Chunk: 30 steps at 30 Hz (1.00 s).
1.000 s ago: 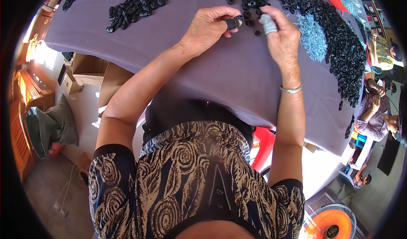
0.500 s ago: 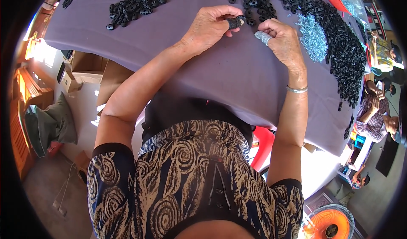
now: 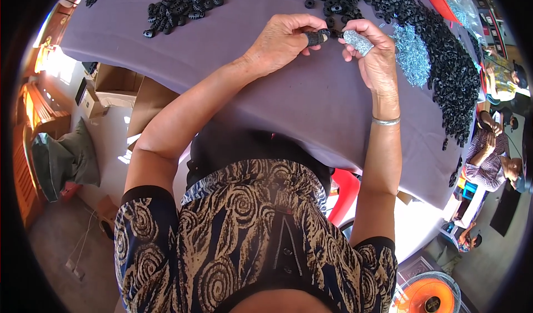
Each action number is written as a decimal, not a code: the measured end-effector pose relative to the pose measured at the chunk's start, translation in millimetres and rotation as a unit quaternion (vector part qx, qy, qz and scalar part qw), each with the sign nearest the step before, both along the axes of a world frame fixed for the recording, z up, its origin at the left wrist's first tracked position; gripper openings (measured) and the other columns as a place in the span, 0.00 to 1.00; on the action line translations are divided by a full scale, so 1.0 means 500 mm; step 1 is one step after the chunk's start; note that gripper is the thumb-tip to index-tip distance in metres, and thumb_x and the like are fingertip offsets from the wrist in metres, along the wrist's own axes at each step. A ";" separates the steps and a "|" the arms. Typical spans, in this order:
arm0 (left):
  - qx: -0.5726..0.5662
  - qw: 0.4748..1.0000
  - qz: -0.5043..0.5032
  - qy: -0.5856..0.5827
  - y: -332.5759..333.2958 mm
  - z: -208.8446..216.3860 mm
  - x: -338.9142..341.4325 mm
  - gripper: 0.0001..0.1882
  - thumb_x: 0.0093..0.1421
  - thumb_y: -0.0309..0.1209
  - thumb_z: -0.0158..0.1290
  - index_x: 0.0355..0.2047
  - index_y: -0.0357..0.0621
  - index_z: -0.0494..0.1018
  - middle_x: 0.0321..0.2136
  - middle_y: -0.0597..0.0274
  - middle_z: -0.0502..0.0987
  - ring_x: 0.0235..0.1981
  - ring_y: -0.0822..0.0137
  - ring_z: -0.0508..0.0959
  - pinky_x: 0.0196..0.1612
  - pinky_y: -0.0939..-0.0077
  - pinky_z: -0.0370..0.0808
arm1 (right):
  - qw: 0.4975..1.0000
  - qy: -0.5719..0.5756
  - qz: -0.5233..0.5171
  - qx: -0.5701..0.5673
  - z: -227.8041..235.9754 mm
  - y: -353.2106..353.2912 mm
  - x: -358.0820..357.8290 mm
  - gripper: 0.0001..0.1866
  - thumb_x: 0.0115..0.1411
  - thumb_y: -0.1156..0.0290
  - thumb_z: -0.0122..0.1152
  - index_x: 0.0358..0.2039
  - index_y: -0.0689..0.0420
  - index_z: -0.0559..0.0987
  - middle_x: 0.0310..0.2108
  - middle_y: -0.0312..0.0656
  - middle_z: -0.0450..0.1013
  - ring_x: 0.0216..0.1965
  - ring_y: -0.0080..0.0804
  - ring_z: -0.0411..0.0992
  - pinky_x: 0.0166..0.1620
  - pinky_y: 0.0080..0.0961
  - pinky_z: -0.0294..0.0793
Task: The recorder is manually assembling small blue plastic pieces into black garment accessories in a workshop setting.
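My left hand is closed in a pinch above the purple-grey tablecloth, with a dark wrap around its thumb. At its fingertips is a small black plastic piece, partly hidden by the fingers. My right hand, its thumb in a grey speckled cover, pinches close beside it, the fingertips of both hands nearly meeting. What the right fingers hold is too small to make out. Loose black plastic pieces spread beyond and to the right. Among them lies a heap of tiny shiny pale-blue bits.
Another group of black pieces lies at the far left. A red basin with a clear plastic bag stands at the far right. Cardboard boxes and a green cushion are at left; an orange fan and other people at right.
My right hand has moved left and turned, bringing its fingertips up to my left hand's. The left hand has shifted slightly to the right and nearer to me.
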<state>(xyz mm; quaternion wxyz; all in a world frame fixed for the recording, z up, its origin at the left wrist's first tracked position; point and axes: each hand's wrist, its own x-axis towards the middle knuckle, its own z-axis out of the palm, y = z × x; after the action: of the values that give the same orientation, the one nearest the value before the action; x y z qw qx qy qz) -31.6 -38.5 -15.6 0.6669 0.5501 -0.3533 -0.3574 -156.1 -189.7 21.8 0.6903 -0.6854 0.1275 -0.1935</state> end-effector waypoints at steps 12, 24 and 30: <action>-0.013 1.000 -0.015 -0.014 -0.004 -0.001 -0.008 0.12 0.59 0.23 0.49 0.44 0.39 0.75 0.28 0.64 0.77 0.26 0.78 0.74 0.30 0.83 0.74 | 0.999 -0.017 0.022 0.037 -0.018 0.010 0.015 0.05 0.56 0.80 0.57 0.34 0.61 0.77 0.26 0.36 0.72 0.22 0.17 0.67 0.24 0.13 0.68; 0.015 0.999 -0.040 0.003 0.005 0.014 -0.012 0.13 0.58 0.23 0.50 0.44 0.38 0.75 0.28 0.65 0.76 0.27 0.76 0.73 0.34 0.81 0.74 | 0.995 0.038 0.061 -0.074 -0.004 0.010 0.009 0.04 0.57 0.82 0.52 0.33 0.60 0.73 0.23 0.33 0.69 0.20 0.15 0.65 0.22 0.12 0.64; 0.031 0.998 -0.040 -0.031 0.003 0.004 -0.009 0.11 0.58 0.24 0.52 0.42 0.40 0.76 0.27 0.67 0.76 0.25 0.78 0.72 0.31 0.83 0.72 | 0.990 0.046 0.073 -0.115 0.006 0.011 0.010 0.05 0.57 0.83 0.51 0.31 0.59 0.73 0.22 0.29 0.67 0.20 0.13 0.62 0.21 0.12 0.61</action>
<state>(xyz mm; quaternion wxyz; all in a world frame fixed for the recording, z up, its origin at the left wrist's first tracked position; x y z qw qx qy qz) -36.0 -37.0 -13.7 0.6235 0.5667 -0.3839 -0.3777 -151.1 -184.4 24.8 0.6128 -0.7757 0.0857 -0.1242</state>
